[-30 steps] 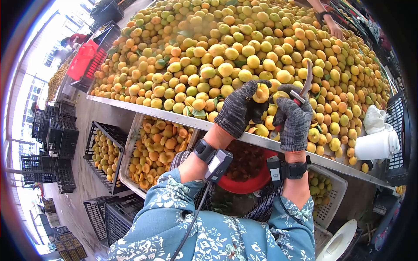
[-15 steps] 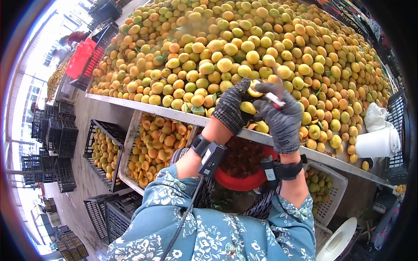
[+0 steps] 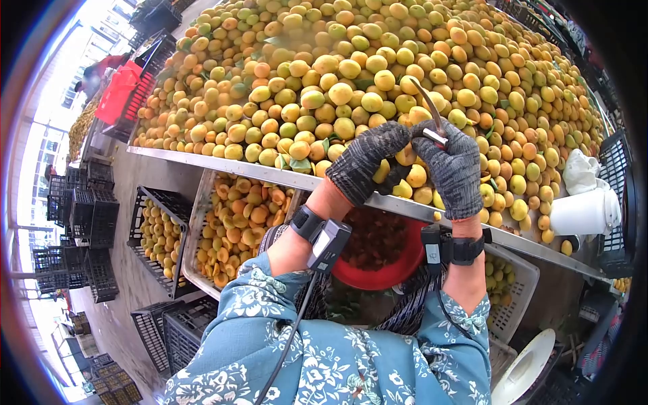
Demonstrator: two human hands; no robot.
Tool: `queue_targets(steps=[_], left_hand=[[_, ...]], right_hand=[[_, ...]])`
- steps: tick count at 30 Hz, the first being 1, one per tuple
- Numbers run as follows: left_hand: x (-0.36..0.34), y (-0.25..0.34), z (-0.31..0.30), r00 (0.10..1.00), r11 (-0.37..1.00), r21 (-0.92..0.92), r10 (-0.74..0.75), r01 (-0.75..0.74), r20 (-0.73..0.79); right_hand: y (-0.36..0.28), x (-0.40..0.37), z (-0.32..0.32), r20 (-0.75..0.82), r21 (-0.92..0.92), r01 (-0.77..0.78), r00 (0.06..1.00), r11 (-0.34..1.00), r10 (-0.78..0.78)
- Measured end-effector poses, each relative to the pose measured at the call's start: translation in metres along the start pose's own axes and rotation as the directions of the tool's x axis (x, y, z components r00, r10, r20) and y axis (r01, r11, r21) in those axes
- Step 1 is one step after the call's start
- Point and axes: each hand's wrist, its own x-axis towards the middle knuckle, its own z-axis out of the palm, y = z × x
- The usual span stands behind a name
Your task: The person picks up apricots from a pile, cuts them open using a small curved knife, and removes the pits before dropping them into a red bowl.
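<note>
Both my hands wear dark grey knit gloves and meet over the near edge of a large heap of apricots [image 3: 344, 67]. My left hand [image 3: 368, 164] is closed around an apricot [image 3: 382, 171], mostly hidden by the glove. In my right hand [image 3: 453, 172] is a small knife [image 3: 430, 111] with a curved blade, pointing up and away, and a pale and red handle. The fingertips of both hands touch. Below them, under the table's metal edge [image 3: 270, 175], sits a red basin [image 3: 368, 279] with dark brown pits inside.
A pale crate [image 3: 196, 251] of halved apricots stands left of my knees, beside a black crate [image 3: 177, 273] of whole ones. Another pale crate [image 3: 525, 287] with greenish fruit is at right. A white bucket [image 3: 586, 216] rests on the table's right end. Black crates [image 3: 93, 212] are stacked far left.
My hands have come together, and the cut yellow fruit seen between them is now mostly covered. The knife blade has swung to point up and left, more clearly in view.
</note>
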Motion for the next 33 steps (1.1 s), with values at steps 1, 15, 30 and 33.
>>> queue_targets(steps=[1,15,30,33], left_hand=[[0.001,-0.001,-0.008,0.991,0.986,-0.133,-0.091,0.103,0.093],[0.007,0.01,-0.004,0.99,0.915,-0.379,-0.143,0.138,0.015],[-0.003,0.033,0.011,0.996,0.982,-0.17,-0.07,0.08,0.062],[0.0,0.03,0.003,0.994,0.99,-0.124,-0.052,0.063,0.092]], right_hand=[[0.0,0.0,-0.001,-0.002,0.001,-0.003,1.0,1.0,0.003],[0.014,0.001,0.006,-0.33,-0.28,-0.164,0.942,0.946,0.066],[0.013,0.006,-0.007,-0.108,0.264,-0.297,0.936,0.918,0.334],[0.006,-0.001,0.0,-0.096,-0.396,-0.073,0.995,0.915,0.038]])
